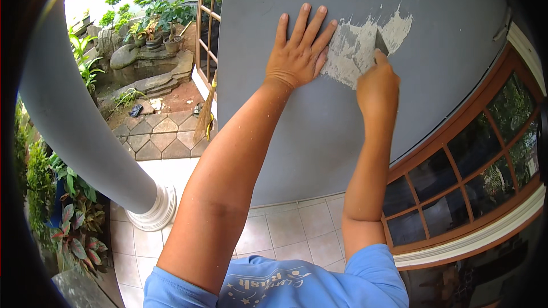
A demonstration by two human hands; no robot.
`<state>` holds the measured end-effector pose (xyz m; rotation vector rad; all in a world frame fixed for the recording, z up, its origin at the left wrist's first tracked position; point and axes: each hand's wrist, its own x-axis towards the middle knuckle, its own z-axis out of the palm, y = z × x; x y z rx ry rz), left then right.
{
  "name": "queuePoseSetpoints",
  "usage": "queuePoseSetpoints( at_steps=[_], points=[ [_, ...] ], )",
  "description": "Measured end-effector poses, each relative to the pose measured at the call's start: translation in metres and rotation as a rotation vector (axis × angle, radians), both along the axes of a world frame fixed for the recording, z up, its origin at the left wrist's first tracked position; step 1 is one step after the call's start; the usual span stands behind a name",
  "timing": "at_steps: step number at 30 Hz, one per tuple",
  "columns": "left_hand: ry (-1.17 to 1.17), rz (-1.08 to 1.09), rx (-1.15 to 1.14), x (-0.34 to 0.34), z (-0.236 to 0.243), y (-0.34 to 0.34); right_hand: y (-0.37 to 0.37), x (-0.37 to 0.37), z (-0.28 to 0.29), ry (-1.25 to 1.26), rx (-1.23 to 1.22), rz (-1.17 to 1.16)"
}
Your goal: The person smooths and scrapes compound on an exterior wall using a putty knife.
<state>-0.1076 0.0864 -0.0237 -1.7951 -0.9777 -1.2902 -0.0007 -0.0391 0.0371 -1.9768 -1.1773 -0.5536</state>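
Observation:
A grey painted wall point(297, 137) fills the middle of the view. On it is a rough whitish patch point(349, 51) with ragged edges, where the grey paint is absent. My left hand point(299, 48) lies flat against the wall just left of the patch, fingers spread and holding nothing. My right hand point(378, 82) is closed round a scraper, its handle hidden in my fist. The scraper's flat blade point(381, 43) points up and lies over the right part of the patch.
A wood-framed paned window point(456, 165) stands at the right. At the left rises a round grey column point(85, 91) on a white base point(153, 208). Pale tiles point(279, 228) cover the floor below. A broom point(206, 108) leans by the wall's left edge, near potted plants point(172, 43) and stones.

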Motion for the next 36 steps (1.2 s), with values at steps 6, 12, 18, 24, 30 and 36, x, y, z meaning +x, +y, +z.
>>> queuePoseSetpoints(
  at_steps=[6, 12, 18, 24, 30, 36],
  points=[
    [0.004, 0.008, 0.011, 0.000, -0.003, -0.002, 0.011, 0.017, -0.001, 0.113, 0.147, 0.056],
    [0.005, 0.008, 0.010, 0.003, -0.001, -0.002, 0.019, 0.046, 0.017, -0.098, 0.151, -0.054],
    [0.008, 0.032, 0.004, -0.003, -0.001, 0.002, 0.024, 0.048, 0.019, 0.016, 0.037, -0.106],
    [-0.005, 0.004, 0.010, 0.005, -0.001, -0.003, 0.008, 0.116, 0.034, 0.085, 0.070, -0.047],
    [0.004, 0.013, -0.002, 0.001, 0.001, -0.002, 0.004, 0.074, 0.025, 0.124, 0.113, 0.014],
    [-0.009, -0.005, 0.001, 0.003, 0.001, 0.000, 0.022, 0.079, 0.021, -0.073, 0.152, -0.054]
  ],
)
